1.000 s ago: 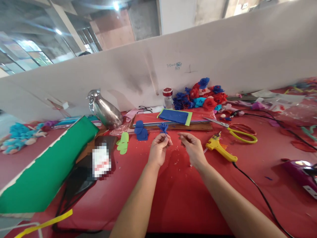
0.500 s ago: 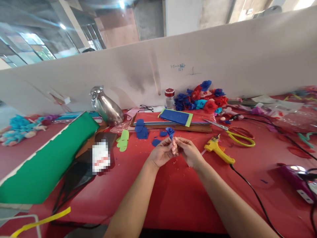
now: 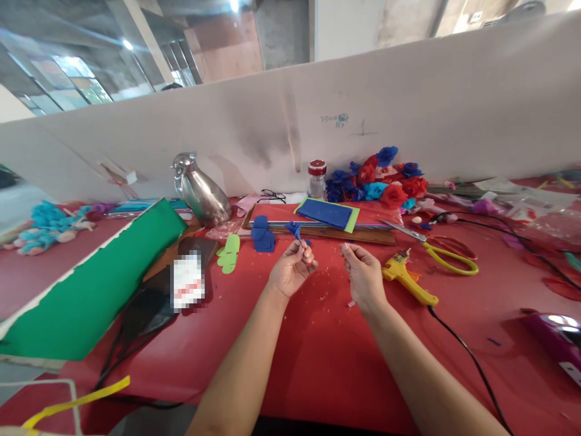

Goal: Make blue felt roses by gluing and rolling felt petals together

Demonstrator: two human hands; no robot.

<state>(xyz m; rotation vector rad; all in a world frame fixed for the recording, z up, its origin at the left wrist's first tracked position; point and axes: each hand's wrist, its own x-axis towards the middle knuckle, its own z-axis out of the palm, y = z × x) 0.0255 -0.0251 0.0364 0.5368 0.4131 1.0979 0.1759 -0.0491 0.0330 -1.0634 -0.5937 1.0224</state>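
Two hands: left hand [image 3: 290,271] pinches one small crumpled blue felt flower bud [image 3: 295,229] at its fingertips; right hand [image 3: 362,274] beside it, fingers curled narrow, whether holding anything I cannot tell.
One glue gun: yellow plastic glue gun [image 3: 407,280], just right of the right fingers.
Felt pieces: one blue folded felt piece [image 3: 262,234] and one green cutout [image 3: 229,253], left of the left fingers.
Farther: one pair of yellow-handled scissors [image 3: 436,247]; one heap of red and blue felt flowers [image 3: 376,178].
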